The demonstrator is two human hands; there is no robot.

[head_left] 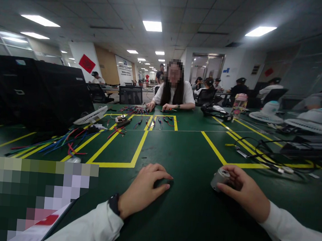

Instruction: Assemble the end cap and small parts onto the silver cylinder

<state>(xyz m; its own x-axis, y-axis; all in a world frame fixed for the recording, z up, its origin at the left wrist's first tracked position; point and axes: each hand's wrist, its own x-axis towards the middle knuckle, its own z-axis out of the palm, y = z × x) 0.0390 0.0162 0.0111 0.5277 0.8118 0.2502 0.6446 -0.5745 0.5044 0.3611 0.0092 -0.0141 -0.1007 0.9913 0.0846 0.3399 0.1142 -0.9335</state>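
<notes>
My right hand [244, 192] grips a small grey cylindrical motor [220, 179] between thumb and fingers, close to the green tabletop and slightly tilted. Dark openings show on the motor's top end. Whether its base touches the table I cannot tell. My left hand [146, 188] rests over the green table [186, 219] left of the motor, its thumb and index finger apart and nothing between them. A dark band circles the left wrist.
Yellow tape [113, 165] marks the tabletop. Coloured wires [53, 141] and a black computer case [37, 92] lie left. Black cables [259, 148] and white fans [267, 112] are at right. Opposite, a person [174, 90] handles wires beside a pink-capped bottle [239, 104].
</notes>
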